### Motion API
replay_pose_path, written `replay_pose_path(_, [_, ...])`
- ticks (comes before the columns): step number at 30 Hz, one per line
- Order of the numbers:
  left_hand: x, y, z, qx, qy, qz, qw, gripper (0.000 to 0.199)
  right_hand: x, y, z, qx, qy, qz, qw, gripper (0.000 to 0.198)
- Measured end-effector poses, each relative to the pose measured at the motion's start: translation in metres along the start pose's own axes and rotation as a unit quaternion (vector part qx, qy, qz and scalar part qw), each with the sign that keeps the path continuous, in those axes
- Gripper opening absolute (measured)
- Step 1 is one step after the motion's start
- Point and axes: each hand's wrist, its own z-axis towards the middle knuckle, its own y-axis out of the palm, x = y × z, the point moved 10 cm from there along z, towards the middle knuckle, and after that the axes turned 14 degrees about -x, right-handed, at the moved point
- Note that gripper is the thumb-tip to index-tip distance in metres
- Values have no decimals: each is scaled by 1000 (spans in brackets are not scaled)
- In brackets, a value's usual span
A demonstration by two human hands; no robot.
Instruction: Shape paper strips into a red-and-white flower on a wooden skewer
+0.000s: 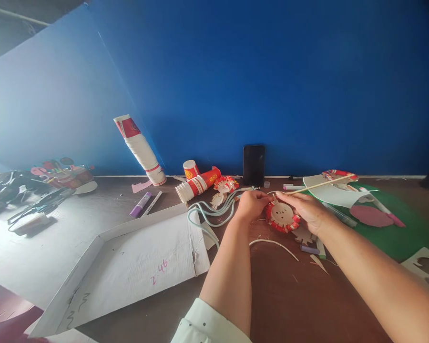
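Between my two hands is a cut paper cup (280, 215), its round white base marked with small dark dots and ringed by a red, folded fringe. My left hand (250, 206) pinches its upper left edge, fingers closed. With thumb and fingers together, my right hand (305, 209) grips the top and right side of it. A thin wooden stick (327, 183) runs from behind my right fingers up to the right; whether those fingers hold it too I cannot tell. Pale blue cord (209, 209) lies looped left of my left hand.
A white box lid (136, 257) lies at left. Stacked paper cups (143, 150) lean on the blue partition; more cups (200, 183) lie nearby. A phone (253, 164) stands at the back. Markers, paper scraps and a green sheet (411, 224) spread at right. Purple glue stick (140, 205) sits left.
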Motion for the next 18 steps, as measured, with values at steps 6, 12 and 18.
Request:
replay_pose_path(6, [-6, 4, 2, -7, -4, -44, 999, 25, 4, -4, 2, 3, 10, -29, 1000, 37])
replay_pose_path(12, [-13, 10, 5, -35, -15, -105, 994, 27, 4, -7, 5, 1, 4, -30, 1000, 34])
replay_pose_path(18, [-14, 7, 2, -27, -31, -93, 995, 32, 8, -5, 8, -14, 7, -8, 1000, 32])
